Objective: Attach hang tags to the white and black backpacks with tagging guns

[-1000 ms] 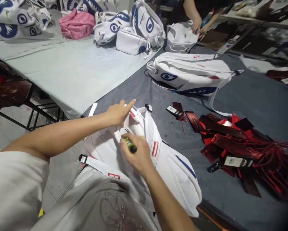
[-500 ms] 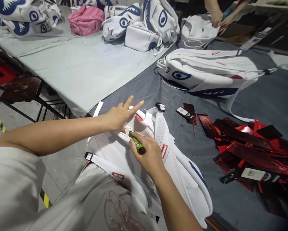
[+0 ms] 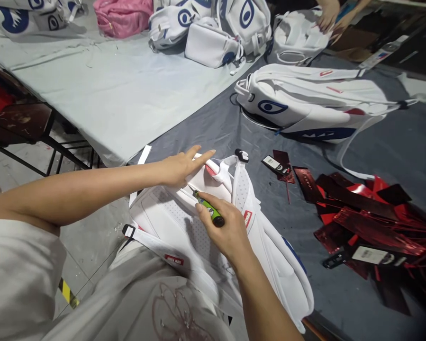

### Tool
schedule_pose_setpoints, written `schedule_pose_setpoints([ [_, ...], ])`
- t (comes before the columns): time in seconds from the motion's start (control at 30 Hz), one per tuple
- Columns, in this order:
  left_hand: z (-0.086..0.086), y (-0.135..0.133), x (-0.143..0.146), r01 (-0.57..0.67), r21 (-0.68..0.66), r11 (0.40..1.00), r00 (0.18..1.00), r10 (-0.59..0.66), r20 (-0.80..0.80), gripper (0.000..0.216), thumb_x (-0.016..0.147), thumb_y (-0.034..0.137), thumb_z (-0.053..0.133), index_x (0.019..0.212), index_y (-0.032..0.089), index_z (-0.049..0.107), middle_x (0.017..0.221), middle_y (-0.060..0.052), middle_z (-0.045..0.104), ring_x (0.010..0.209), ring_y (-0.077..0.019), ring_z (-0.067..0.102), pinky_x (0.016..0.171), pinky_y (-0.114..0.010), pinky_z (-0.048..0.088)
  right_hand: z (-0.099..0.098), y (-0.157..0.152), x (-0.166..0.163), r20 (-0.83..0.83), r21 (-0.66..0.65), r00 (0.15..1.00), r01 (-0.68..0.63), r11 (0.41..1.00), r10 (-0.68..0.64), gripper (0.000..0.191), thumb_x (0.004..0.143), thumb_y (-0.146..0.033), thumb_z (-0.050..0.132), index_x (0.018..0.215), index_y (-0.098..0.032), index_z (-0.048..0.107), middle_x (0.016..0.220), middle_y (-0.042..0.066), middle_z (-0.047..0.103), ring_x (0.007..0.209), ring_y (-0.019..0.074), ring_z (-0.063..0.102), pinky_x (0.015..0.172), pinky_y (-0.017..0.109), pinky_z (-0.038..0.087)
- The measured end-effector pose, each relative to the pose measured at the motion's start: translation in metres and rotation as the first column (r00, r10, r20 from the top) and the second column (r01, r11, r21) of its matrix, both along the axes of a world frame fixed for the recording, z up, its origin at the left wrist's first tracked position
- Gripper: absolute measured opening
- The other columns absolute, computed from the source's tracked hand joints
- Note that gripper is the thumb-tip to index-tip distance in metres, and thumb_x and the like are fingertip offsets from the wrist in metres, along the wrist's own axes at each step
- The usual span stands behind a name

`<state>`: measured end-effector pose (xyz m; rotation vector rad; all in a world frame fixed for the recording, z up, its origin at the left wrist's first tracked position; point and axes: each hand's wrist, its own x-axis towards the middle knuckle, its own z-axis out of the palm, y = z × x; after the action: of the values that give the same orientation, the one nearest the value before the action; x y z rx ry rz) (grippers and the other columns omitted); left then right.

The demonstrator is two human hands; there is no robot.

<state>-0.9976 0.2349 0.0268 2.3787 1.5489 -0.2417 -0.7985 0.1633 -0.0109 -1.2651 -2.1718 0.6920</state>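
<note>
Grey table [image 3: 376, 142]: backpack [image 3: 170, 222] under L hand [image 3: 179, 168], R hand [image 3: 225, 227] w/ lighter [image 3: 209, 213].

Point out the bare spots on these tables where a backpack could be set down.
Pale grey cloth lies bare between the far row of bags and its near edge. Dark cloth lies bare between the eye-print backpack and red tags. The tags and far edge are crowded.

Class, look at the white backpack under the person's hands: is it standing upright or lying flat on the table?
Lying flat. The white backpack rests on the grey table, mesh back panel and shoulder straps facing up.
</note>
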Motion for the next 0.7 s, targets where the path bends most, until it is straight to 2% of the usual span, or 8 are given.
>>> schedule_pose_setpoints([
  [0.07,-0.003,0.003,-0.004,0.02,-0.021,1.0,0.998,-0.019,0.052,0.108,0.08,0.012,0.061,0.157,0.033,-0.013,0.167,-0.019,0.003,0.133,-0.0295,0.052,0.095,-0.034,0.05,0.0,0.0,-0.003,-0.037,0.024,0.999,0.024,0.999,-0.023,0.029,0.094,-0.035,0.052,0.112,-0.021,0.07,0.102,0.006,0.077,0.09,0.023,0.071,0.085,0.038,0.052],
  [0.17,-0.009,0.004,-0.007,0.024,-0.014,1.0,0.996,-0.023,0.085,0.108,0.081,0.013,0.057,0.156,0.036,-0.017,0.168,-0.017,-0.003,0.137,-0.0292,0.048,0.093,-0.034,0.051,0.0,0.004,-0.01,-0.062,-0.019,0.998,-0.024,1.0,0.022,0.026,0.092,-0.032,0.053,0.111,-0.023,0.068,0.099,0.005,0.077,0.085,0.0208,0.071,0.082,0.034,0.052],
  [0.23,-0.012,0.004,-0.008,0.002,0.01,1.0,0.996,-0.003,0.089,0.11,0.08,0.01,0.056,0.155,0.037,-0.02,0.167,-0.017,-0.009,0.138,-0.0295,0.046,0.09,-0.034,0.052,0.0,0.007,-0.014,-0.004,-0.058,1.0,-0.025,0.998,0.025,0.025,0.09,-0.033,0.055,0.11,-0.023,0.067,0.092,0.003,0.077,0.079,0.0208,0.071,0.074,0.031,0.052],
  [0.3,-0.012,0.003,-0.008,-0.015,0.011,1.0,0.995,0.014,0.103,0.111,0.079,0.008,0.056,0.154,0.037,-0.021,0.167,-0.016,-0.013,0.139,-0.0287,0.045,0.088,-0.032,0.052,-0.001,0.008,-0.016,0.076,-0.048,0.997,0.032,0.998,-0.028,0.025,0.09,-0.034,0.055,0.109,-0.023,0.067,0.086,0.003,0.076,0.075,0.0214,0.071,0.069,0.031,0.051],
  [0.4,-0.009,0.004,-0.007,-0.01,-0.042,0.999,0.992,0.015,0.129,0.112,0.078,0.007,0.057,0.155,0.038,-0.018,0.167,-0.015,-0.013,0.142,-0.0274,0.042,0.084,-0.027,0.052,-0.004,0.006,-0.014,0.061,-0.006,0.994,0.094,0.996,-0.093,0.025,0.091,-0.034,0.055,0.109,-0.023,0.07,0.091,0.005,0.077,0.081,0.0225,0.071,0.077,0.035,0.053],
  [0.53,-0.006,0.005,-0.006,-0.028,-0.043,0.999,0.993,0.032,0.114,0.11,0.077,0.007,0.058,0.157,0.037,-0.012,0.168,-0.014,-0.009,0.142,-0.0284,0.042,0.084,-0.028,0.052,-0.01,0.003,-0.018,-0.057,-0.022,0.995,0.079,0.997,-0.08,0.026,0.091,-0.033,0.057,0.11,-0.021,0.071,0.098,0.006,0.077,0.086,0.0218,0.071,0.084,0.037,0.053],
  [0.7,-0.01,0.008,-0.007,0.001,-0.022,1.0,0.995,0.001,0.104,0.112,0.078,0.008,0.059,0.155,0.039,-0.016,0.168,-0.015,-0.01,0.137,-0.0285,0.047,0.082,-0.028,0.053,-0.01,0.001,-0.03,0.057,0.099,0.984,0.161,0.982,-0.168,0.027,0.09,-0.031,0.056,0.109,-0.02,0.073,0.089,0.007,0.077,0.083,0.024,0.071,0.085,0.04,0.05],
])
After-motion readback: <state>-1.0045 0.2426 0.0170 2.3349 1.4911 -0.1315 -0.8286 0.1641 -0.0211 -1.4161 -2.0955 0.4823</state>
